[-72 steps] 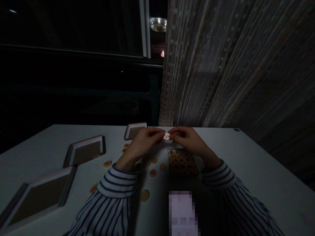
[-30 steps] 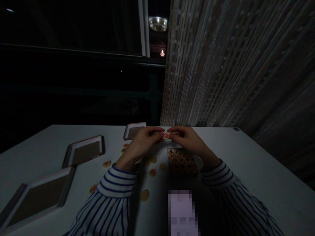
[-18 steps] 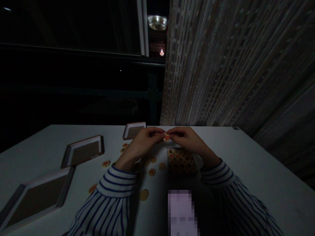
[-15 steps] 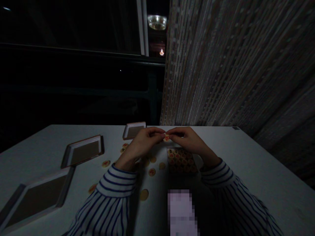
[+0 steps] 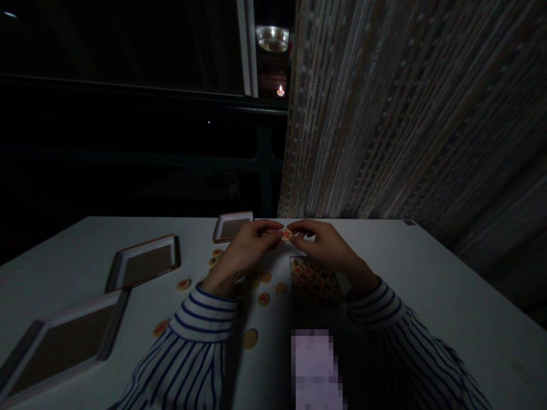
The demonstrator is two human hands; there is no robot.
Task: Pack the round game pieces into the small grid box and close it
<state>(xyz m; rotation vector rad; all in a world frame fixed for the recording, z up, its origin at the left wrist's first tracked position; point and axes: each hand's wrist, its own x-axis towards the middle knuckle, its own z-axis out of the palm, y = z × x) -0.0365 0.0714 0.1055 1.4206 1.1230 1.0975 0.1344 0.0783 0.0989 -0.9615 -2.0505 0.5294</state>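
Observation:
A round xiangqi piece (image 5: 286, 234) with a red character faces me, held up between my two hands above the far part of the table. My left hand (image 5: 256, 240) pinches its left edge with thumb and fingers. From the other side, my right hand (image 5: 327, 242) has its thumb and index fingertip at the right edge. Below my right hand stands a box of xiangqi pieces (image 5: 316, 280), set in rows with characters up. Loose pieces lie left of it, among them a red-marked piece (image 5: 264, 299) and a plain-faced piece (image 5: 250, 339); my left forearm hides some.
Three shallow rectangular trays lie on the white table (image 5: 427, 296): a small tray (image 5: 233, 226) at the back, a middle tray (image 5: 145, 262) and a large tray (image 5: 64, 347) at left. A pixelated patch covers the near middle. A bead-string curtain (image 5: 363, 114) hangs behind.
The piece has shifted slightly left and up and now shows its red character more fully. My right fingers have spread a little around its edge.

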